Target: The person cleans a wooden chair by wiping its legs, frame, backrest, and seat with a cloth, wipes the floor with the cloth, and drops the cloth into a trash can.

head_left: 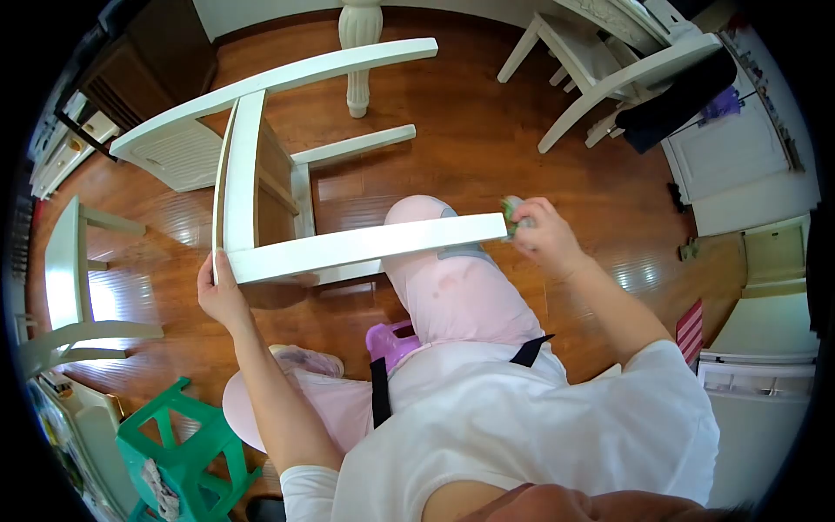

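A white wooden chair [365, 248] lies on its side, one leg stretching across above my right knee. My left hand [223, 296] grips the chair's seat edge near the base of that leg. At the leg's free end, my right hand [546, 235] is closed on a small green and grey-white item [511, 209], held against or very near the leg's tip. What exactly this item is I cannot make out. The chair's curved back [178, 157] points to the upper left.
Behind the chair stands a white turned table leg [359, 52]. Another white chair [600, 78] with dark cloth is at the upper right. A green plastic stool [187, 439] with a rag is lower left; a purple stool [390, 344] is beneath me. White furniture [65, 270] stands left.
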Tool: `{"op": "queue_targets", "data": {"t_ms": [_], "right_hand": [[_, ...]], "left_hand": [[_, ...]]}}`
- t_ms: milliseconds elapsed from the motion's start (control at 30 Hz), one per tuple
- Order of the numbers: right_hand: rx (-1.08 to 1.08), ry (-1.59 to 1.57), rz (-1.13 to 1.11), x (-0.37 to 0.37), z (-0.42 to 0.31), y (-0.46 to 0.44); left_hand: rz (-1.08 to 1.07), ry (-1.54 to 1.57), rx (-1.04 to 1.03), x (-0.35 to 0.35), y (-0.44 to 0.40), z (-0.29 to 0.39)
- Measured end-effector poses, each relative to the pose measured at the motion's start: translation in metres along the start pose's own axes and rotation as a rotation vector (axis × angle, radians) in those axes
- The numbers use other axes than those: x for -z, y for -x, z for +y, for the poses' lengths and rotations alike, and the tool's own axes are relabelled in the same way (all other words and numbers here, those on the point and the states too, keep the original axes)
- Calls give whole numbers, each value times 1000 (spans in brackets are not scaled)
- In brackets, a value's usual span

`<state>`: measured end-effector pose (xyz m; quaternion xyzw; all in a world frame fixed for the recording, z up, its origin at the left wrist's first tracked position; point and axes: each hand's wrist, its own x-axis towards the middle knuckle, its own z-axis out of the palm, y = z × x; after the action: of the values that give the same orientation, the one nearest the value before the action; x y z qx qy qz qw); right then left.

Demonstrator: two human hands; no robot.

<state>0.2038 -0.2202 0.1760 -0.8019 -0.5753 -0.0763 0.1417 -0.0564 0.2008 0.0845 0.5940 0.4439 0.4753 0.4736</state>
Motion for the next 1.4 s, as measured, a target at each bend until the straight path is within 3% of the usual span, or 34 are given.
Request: {"op": "queue_targets", "data": {"t_ms": [33, 100, 133, 200, 267, 333, 433, 500, 533, 600, 800, 967, 1233, 1300, 1400], "right_hand": [[-58, -139, -32, 2, 22, 14], [-294, -226, 133, 11, 38, 27], [-284, -234, 127, 17, 35, 13], [-458, -381, 377, 33, 26, -15], [-401, -715, 308, 33, 6, -59], [-198, -749, 112, 17, -25, -108], [187, -734, -201, -34, -78, -167], [59, -529, -437, -60, -120, -174], [55, -536, -438, -60, -123, -167], [-80, -456, -203, -53, -113, -145], [-383, -225, -204, 5, -62, -92], [-240, -97, -209, -19, -85, -115], [186, -353, -47, -97, -205, -215], [202, -298, -101, -103, -224, -236], [195, -260, -201, -110, -226, -246]], "left_hand": [[5, 7, -5, 0, -1, -2], [21, -17, -13, 3, -1, -8], [33, -25, -10, 5, 2, -5], [29, -32, 9, 3, 4, 3], [7, -20, 17, 2, 3, -2], [12, -7, 23, 4, 1, -2], [39, 3, -9, 0, 7, 5], [42, -45, -11, -2, 7, 10], [45, -38, -3, -1, 7, 8], [40, -55, -2, 2, 6, 3], [76, -84, 11, -2, 11, 12], [128, -58, 45, -7, 17, 18], [170, -84, 93, -13, 17, 25], [143, -52, 82, -12, 15, 26], [72, 45, 226, -8, 9, 31]]}}
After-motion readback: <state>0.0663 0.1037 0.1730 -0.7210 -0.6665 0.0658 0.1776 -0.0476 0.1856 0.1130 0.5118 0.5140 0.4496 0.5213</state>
